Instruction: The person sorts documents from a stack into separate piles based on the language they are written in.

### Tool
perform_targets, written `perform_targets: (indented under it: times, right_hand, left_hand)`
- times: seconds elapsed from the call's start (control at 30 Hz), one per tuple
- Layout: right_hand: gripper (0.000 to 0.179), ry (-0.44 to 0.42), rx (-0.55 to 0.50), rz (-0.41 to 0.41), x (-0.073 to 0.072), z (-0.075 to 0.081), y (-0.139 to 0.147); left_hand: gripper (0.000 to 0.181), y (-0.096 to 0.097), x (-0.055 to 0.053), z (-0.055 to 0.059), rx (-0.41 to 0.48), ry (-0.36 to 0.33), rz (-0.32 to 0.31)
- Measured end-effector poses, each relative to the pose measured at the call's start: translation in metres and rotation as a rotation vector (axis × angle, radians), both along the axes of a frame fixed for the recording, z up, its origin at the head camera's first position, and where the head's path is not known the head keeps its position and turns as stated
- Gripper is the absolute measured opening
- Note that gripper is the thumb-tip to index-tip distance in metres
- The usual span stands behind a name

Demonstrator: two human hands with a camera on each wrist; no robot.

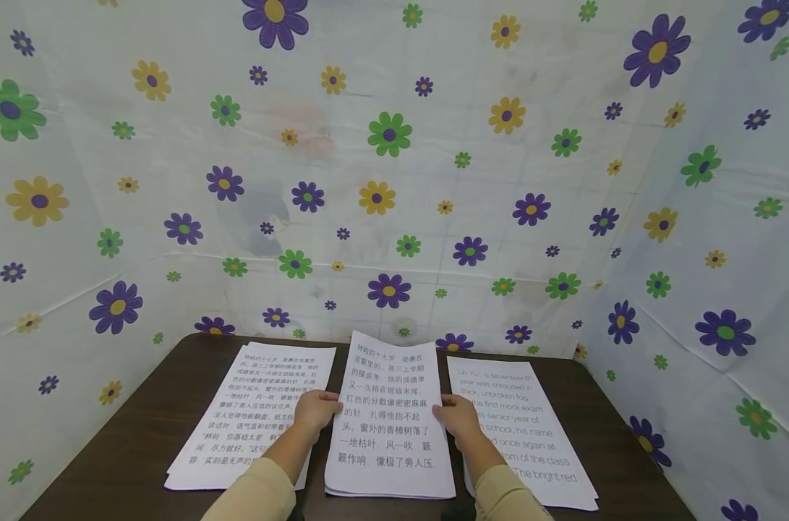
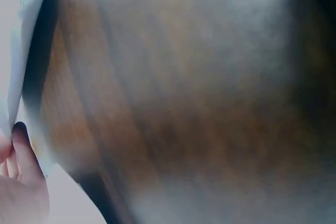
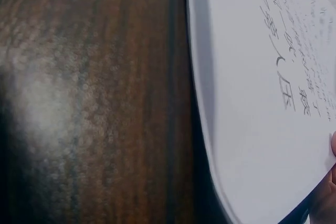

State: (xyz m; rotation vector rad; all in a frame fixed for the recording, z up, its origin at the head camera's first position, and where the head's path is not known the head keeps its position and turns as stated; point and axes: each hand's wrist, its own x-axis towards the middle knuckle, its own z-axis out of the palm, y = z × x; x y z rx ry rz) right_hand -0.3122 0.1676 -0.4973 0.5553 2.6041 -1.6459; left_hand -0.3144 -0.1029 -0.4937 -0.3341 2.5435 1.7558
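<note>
Between my two hands is a stack of white paper sheets (image 1: 389,434) printed with large Chinese characters; its top edge bends a little. My left hand (image 1: 317,411) pinches its left edge, and my right hand (image 1: 458,417) pinches the right edge. In the left wrist view the left hand (image 2: 23,192) grips the paper (image 2: 16,40) at the far left. The right wrist view shows the sheets' lower corner (image 3: 252,145) off the dark tabletop, with only a bit of the right hand (image 3: 334,142) in sight.
Another stack of Chinese-printed sheets (image 1: 238,412) lies on the left of the dark wooden table (image 1: 127,420), partly under the left forearm. On the right lies a stack with English text (image 1: 531,434), partly covered by the right arm. Flower-patterned cloth (image 1: 394,217) encloses the table.
</note>
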Motion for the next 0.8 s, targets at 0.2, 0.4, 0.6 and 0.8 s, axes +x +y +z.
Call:
perform_targets:
  times: [0.2, 0.4, 0.6, 0.8]
  right_hand:
    - [0.045, 0.007, 0.003, 0.000, 0.0001, 0.0013, 0.0008]
    - [0.046, 0.006, -0.004, 0.002, -0.0010, -0.0010, 0.0034]
    - [0.046, 0.004, -0.015, 0.005, -0.0006, 0.0006, 0.0060]
    - [0.047, 0.001, -0.022, -0.011, -0.0017, 0.0065, 0.0067]
  left_hand:
    - [0.020, -0.0002, 0.0001, 0.0000, 0.020, 0.020, 0.014]
    - [0.025, 0.0016, 0.0005, 0.0046, 0.040, 0.044, 0.003]
    - [0.030, 0.0025, -0.0024, 0.0050, 0.134, 0.040, -0.039]
    - [0.034, 0.0033, -0.0037, 0.0042, 0.208, 0.028, -0.042]
